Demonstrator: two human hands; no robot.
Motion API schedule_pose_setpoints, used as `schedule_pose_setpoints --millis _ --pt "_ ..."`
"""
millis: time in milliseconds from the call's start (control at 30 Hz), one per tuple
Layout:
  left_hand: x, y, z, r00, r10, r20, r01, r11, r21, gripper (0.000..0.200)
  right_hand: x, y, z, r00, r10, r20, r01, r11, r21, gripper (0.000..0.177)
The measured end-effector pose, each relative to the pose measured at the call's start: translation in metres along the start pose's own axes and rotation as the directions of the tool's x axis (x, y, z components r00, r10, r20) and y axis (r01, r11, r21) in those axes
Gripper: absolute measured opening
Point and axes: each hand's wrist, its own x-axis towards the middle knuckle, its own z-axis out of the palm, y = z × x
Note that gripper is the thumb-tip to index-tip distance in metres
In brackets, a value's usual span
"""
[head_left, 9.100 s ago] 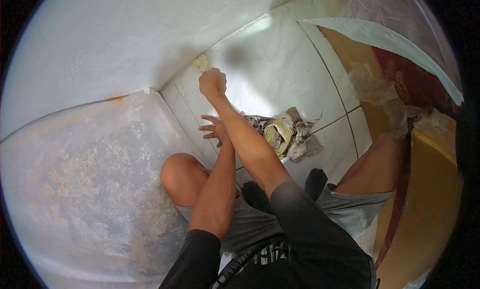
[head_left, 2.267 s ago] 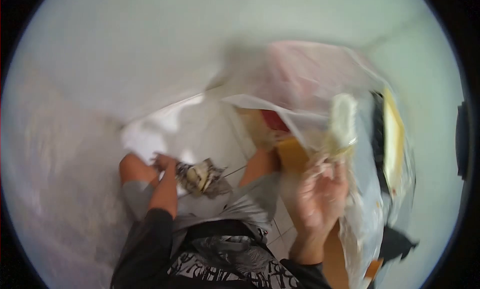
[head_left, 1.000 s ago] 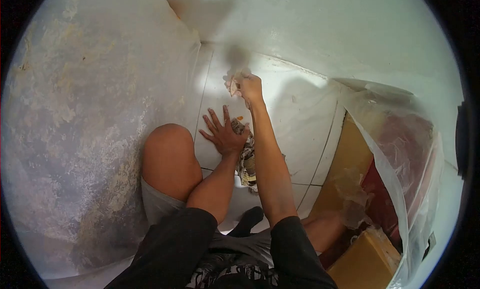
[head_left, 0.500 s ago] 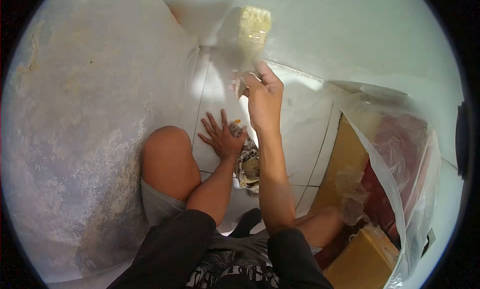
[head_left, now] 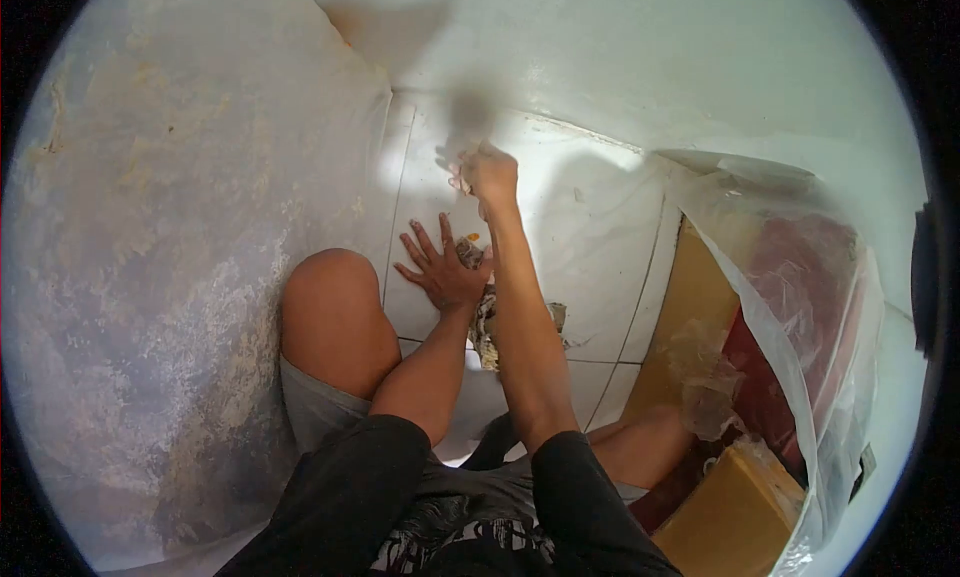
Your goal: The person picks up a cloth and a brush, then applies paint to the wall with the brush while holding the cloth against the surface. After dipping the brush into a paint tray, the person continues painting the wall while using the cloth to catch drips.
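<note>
Here, the person crouched in a corner of a room, and the view looked down over their black sleeves and bare knee point(head_left: 335, 307). The white tiled floor point(head_left: 590, 237) filled the centre of the frame, its thin dark grout lines crossing below the arms. A stained, mottled wall point(head_left: 150, 237) covered the left of the frame and met a smoother white wall point(head_left: 650, 57) along the top; the two joined at the upper middle.

The right hand point(head_left: 490, 172) reached to the floor near that corner, clenched around a small pale object point(head_left: 462, 170) that poked out on the fist's left; blur hid what it was. The left hand point(head_left: 440, 267) lay flat on a tile just below it, fingers spread and grasping nothing. A crumpled newspaper bundle point(head_left: 487, 322) sat on the floor touching the left hand's right edge, partly behind the right forearm.

At the right of the frame a clear plastic sheet point(head_left: 810, 307) draped over red and tan furniture, with a cardboard box point(head_left: 735, 507) at the lower right.
</note>
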Motion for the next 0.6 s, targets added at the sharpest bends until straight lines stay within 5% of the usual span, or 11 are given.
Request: schedule_pose_setpoints --millis 67,100,167,267,333,400,533,600 --pt "0.002 0.0 -0.001 1.0 0.003 0.004 -0.002 1.0 -0.019 0.09 -0.021 -0.037 -0.001 0.994 -0.086 0.075 0.075 0.988 0.137 0.009" --pt "0.0 -0.001 -0.001 1.0 0.003 0.013 -0.003 1.0 -0.03 0.09 -0.037 -0.062 -0.005 0.979 -0.129 0.156 0.12 0.99 0.068 0.007" --pt "0.001 -0.001 -0.001 1.0 0.007 0.007 -0.007 0.999 -0.049 0.09 -0.082 -0.102 -0.002 0.973 -0.18 0.146 0.143 0.962 0.232 0.025" --pt "0.0 -0.001 -0.002 1.0 0.003 0.008 -0.002 0.998 -0.06 0.09 -0.121 -0.123 0.0 0.939 -0.276 0.207 0.229 0.947 0.226 0.03" --pt "0.001 -0.001 -0.004 1.0 -0.005 0.012 0.006 0.999 -0.048 0.09 -0.125 -0.12 0.006 0.774 -0.626 0.092 0.6 0.773 0.205 0.032" --pt "0.002 0.0 -0.006 0.999 -0.02 0.047 0.022 0.999 -0.034 0.091 -0.111 -0.109 0.014 0.771 -0.634 0.052 0.618 0.766 0.175 0.032" --pt "0.003 -0.001 0.003 0.998 -0.013 0.064 0.014 1.0 -0.014 0.09 -0.038 -0.031 0.012 0.882 -0.472 -0.018 0.452 0.855 -0.254 0.028" --pt "0.001 -0.007 0.017 1.0 0.007 -0.029 -0.004 0.995 0.095 0.09 -0.007 0.006 0.005 0.944 -0.327 -0.045 0.296 0.899 -0.323 0.028"
